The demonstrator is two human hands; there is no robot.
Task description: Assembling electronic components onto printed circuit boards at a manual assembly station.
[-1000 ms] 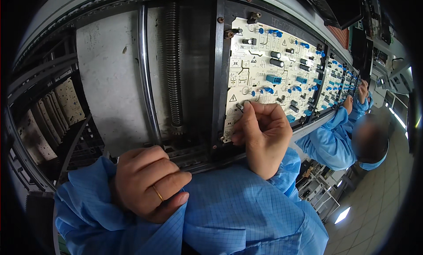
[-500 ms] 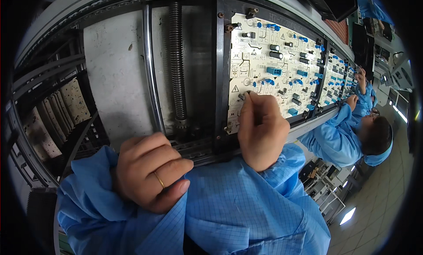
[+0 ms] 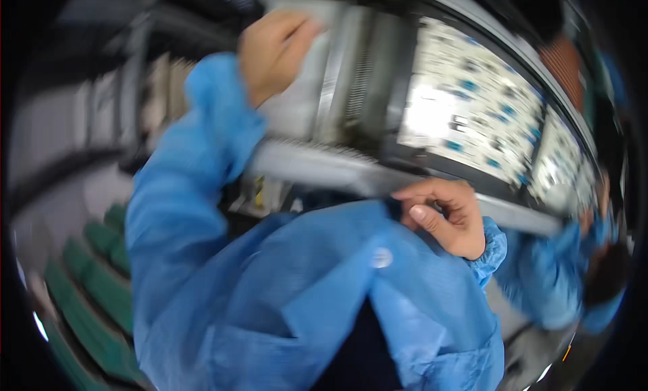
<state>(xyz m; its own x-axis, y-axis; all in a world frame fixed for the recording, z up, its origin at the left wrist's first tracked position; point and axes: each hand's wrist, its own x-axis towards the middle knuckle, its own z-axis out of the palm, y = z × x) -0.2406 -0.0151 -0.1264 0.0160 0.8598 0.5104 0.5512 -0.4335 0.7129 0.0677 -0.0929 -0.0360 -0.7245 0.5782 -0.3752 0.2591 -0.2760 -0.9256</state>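
My left hand [image 3: 273, 57] is raised over the pale flat panel beside the metal rod [image 3: 331, 73] and screw shaft [image 3: 360, 80]. Its fingers are curled closed and blurred; what they hold, if anything, is hidden. Close to my chest, by the near rail, my right hand [image 3: 452, 219] has its fingers bent and the thumb near them. Whatever sits between those fingertips cannot be made out. Past it lies a cream circuit board [image 3: 432, 87] in a dark frame, carrying blue and black components. Glare whitens part of its surface.
A second framed circuit board [image 3: 557, 158] lies farther right, where a co-worker in a blue smock [image 3: 547, 283] is at the line. A grey rail [image 3: 304, 165] runs along the near side. Green ribbed bins or trays [image 3: 88, 296] stand at the lower left.
My right hand has left the circuit board and drawn back toward my chest. My left hand has moved up and away over the pale panel. The whole view has turned leftward and blurred.
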